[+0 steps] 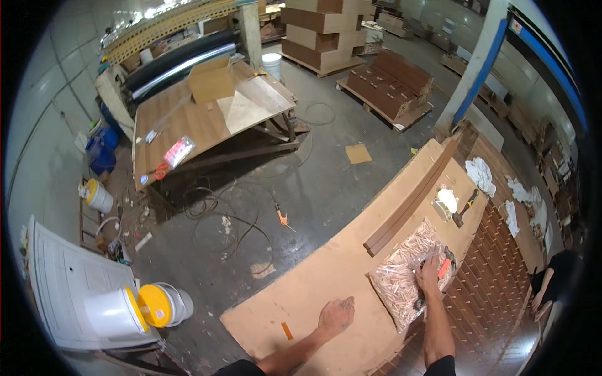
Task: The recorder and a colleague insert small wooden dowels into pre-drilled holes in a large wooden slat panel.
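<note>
I see a clear plastic bag of pale wooden dowels (pixel 406 268) lying flat on the brown fibreboard worktop (pixel 326 282), at four o'clock.

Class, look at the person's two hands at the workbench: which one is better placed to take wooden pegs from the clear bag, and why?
Probably the right hand: it rests on the bag of pegs. The left hand lies flat on the bare board, apart from it.

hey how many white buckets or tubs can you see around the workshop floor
4: one white bucket at lower left, a yellow-lidded bucket lying beside it, a yellow-topped tub by the left wall, and a white pail at top centre. Others may be hidden.
</note>
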Available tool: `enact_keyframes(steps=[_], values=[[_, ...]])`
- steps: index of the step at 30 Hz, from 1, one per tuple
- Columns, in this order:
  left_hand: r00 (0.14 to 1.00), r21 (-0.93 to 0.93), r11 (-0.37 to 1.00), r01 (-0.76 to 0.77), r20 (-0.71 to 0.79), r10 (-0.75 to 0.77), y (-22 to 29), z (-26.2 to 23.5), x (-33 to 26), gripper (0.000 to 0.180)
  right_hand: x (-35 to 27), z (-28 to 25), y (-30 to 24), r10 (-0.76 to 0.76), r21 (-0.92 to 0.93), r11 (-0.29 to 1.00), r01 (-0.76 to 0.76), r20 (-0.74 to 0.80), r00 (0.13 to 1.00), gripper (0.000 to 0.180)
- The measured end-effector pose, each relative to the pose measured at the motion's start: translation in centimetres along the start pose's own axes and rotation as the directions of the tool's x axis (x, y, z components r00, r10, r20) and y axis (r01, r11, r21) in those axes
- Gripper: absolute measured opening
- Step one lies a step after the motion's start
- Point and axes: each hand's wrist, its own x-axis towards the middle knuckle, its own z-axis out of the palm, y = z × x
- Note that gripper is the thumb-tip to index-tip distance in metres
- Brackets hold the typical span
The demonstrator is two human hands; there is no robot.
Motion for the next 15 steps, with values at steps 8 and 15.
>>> enact_keyframes(steps=[8,15], values=[[1.0,0.111,0.994,-0.019,0.017,0.018,0.3,1.2,1.3,0.023,2.4,1.5,3.5,0.092,-0.324,0.946,0.026,0.342,0.935,0.04],[0.994,0.004,0.997,-0.075,-0.079,0.075,0.5,0.7,2.3,0.019,1.1,0.6,-0.7,-0.003,-0.18,0.984,0.014,0.061,0.998,0.066]])
